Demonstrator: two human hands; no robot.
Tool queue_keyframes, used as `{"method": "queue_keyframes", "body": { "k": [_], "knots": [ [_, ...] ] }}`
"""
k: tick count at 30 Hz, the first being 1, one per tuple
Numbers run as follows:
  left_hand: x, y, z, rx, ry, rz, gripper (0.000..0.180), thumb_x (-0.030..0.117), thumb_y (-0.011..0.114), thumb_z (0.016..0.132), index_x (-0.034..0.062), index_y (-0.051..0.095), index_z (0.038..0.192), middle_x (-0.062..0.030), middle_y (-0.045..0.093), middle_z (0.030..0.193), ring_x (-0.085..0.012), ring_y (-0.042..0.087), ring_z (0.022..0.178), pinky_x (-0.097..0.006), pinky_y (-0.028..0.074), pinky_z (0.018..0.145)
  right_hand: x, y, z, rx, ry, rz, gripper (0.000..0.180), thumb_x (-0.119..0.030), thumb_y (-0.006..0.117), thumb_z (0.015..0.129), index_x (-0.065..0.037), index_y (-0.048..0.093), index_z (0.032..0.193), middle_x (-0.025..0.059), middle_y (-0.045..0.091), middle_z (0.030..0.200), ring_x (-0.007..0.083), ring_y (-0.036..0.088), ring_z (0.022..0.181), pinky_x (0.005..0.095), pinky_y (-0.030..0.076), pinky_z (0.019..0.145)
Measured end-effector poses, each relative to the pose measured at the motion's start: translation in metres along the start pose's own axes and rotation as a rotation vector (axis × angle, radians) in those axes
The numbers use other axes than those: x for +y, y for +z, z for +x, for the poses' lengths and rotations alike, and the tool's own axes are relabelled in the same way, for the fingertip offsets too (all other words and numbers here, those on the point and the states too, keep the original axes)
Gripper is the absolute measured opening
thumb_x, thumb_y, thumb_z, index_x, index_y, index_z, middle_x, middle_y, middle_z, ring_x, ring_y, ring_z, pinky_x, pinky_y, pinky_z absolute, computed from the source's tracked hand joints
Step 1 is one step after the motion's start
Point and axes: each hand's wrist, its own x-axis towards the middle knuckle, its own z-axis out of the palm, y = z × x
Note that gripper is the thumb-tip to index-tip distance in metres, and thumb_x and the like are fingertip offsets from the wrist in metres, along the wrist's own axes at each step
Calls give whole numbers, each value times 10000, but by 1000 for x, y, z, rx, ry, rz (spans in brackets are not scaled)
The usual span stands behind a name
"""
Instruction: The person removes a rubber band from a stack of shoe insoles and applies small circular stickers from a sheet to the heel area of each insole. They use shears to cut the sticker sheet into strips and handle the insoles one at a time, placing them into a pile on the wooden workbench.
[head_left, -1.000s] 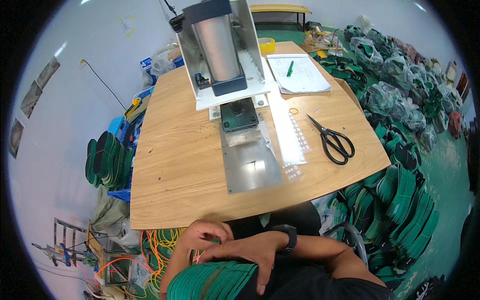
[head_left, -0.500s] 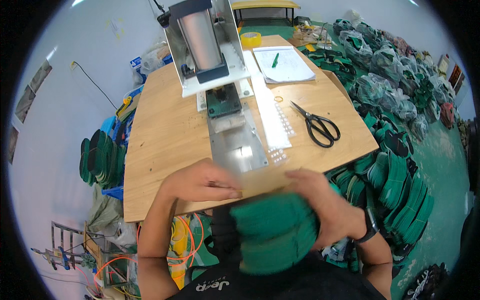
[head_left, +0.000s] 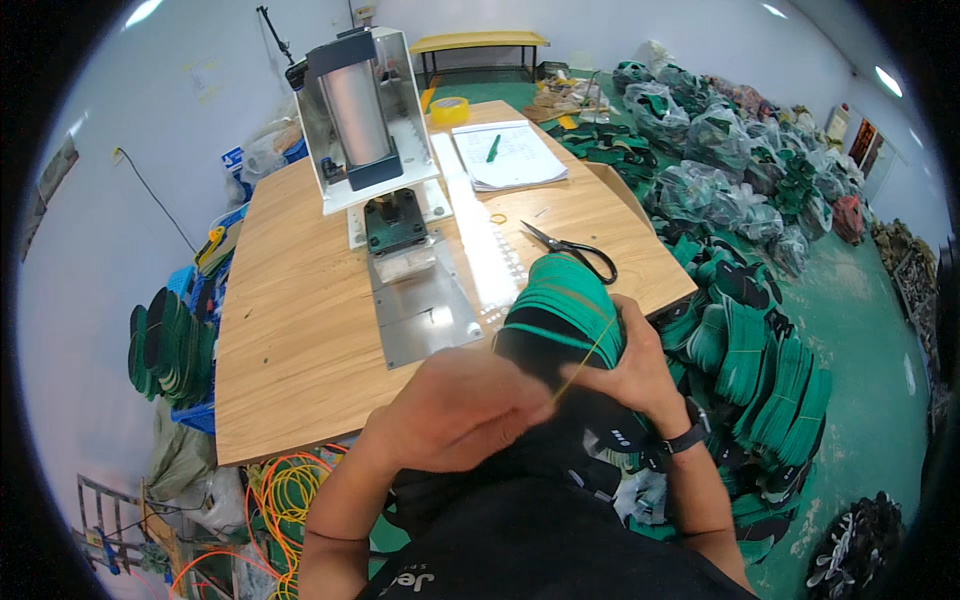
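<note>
Both my hands hold a thick bundle of green and black flat pieces (head_left: 562,308) over the near right edge of the wooden table (head_left: 300,320). My right hand (head_left: 625,365) wraps around the bundle's right side. My left hand (head_left: 455,405) grips its lower left end, with a thin yellow band (head_left: 590,355) stretched across the bundle between the hands. A press machine with a metal cylinder (head_left: 360,110) stands at the table's far side, with a shiny metal plate (head_left: 420,305) in front of it.
Black scissors (head_left: 575,250) lie just beyond the bundle, next to a clear strip (head_left: 490,250). A paper pad with a green pen (head_left: 505,155) and yellow tape roll (head_left: 450,108) sit further back. Stacks and bags of green pieces (head_left: 750,340) fill the floor on the right; more stacks (head_left: 165,340) on the left.
The bundle has come up from my lap to the table's edge, held in both hands, and my view has tilted toward the table.
</note>
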Motion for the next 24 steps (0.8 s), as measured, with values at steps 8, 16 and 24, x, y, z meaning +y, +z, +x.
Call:
{"method": "queue_keyframes", "body": {
  "k": [8,16,24],
  "knots": [
    [-23,82,-54,-134,-291,-22,152,153,729,802,90,599,849,-61,543,655,-236,547,565,-351,417,532,-2,5,-6,325,131,890,423,-175,721,822,36,587,1162,81,651,1053,167,620,907,279,494,827],
    [-40,94,-42,262,-305,-605,1284,207,833,675,102,-128,1522,-237,97,1562,-333,235,1420,-397,186,1158,-49,17,-3,520,121,1153,499,-187,726,810,9,555,1236,57,621,1127,173,597,1005,301,469,907],
    [-27,96,-8,385,-592,-942,992,204,730,757,-10,127,1514,-209,344,1478,-311,391,1346,-401,302,1120,-13,11,-41,85,-159,803,1177,-202,837,697,-5,25,1526,179,181,1564,265,190,1446,373,193,1159]
  ]
}}
